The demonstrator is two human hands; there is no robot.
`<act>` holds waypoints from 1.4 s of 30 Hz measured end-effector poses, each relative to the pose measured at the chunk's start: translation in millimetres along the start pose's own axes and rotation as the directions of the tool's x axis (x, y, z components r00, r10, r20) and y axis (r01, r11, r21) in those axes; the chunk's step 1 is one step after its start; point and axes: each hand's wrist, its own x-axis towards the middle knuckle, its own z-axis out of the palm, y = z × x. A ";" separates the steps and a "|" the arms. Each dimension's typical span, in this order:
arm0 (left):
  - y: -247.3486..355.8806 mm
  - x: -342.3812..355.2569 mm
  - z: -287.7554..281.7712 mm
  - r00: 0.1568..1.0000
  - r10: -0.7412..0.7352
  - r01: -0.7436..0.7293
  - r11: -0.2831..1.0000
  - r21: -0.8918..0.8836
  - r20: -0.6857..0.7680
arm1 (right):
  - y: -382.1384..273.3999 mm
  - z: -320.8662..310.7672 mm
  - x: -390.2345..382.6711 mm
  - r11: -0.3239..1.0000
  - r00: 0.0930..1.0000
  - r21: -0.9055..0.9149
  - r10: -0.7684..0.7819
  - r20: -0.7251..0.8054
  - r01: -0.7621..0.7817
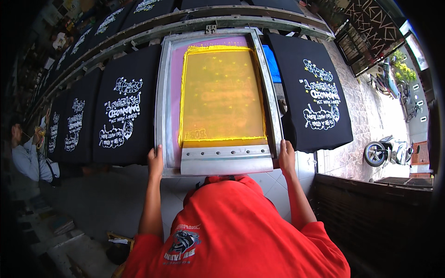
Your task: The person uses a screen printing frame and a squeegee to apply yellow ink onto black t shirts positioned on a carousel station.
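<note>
Head view: left hand point(156, 163) and right hand point(287, 156) hold the metal screen frame point(162, 92) by its lower sides, mid-picture; it looks stiff and heavy, its yellow mesh point(222, 97) might tear, so grip the side bars point(269, 92).

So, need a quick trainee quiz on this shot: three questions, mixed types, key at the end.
1. Multiple choice: what colour is the ink spread inside the frame?
A) Blue
B) Yellow
C) Green

2. True or false: the left hand holds the bolted metal bar.

3. Short answer: at which end of the frame does the metal bar lie, near or far from the wearer?

Key:
1. B.
2. False; its grip is on the left side of the frame.
3. The near end.
</note>
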 end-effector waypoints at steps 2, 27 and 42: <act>3.8 -3.2 -1.5 1.000 0.006 -0.007 1.000 -0.018 -0.018 | 2.3 -4.2 2.5 0.999 0.999 -0.043 -0.035 -0.031 0.034; -150.1 121.5 -383.3 0.993 -0.021 0.013 0.998 -0.062 -0.117 | -173.5 302.6 -208.1 0.961 0.960 0.075 -0.257 -0.107 0.266; -201.0 169.5 -414.0 0.994 -0.053 0.061 0.995 0.085 -0.097 | -172.7 377.1 -233.5 0.989 0.982 0.007 -0.144 -0.126 0.146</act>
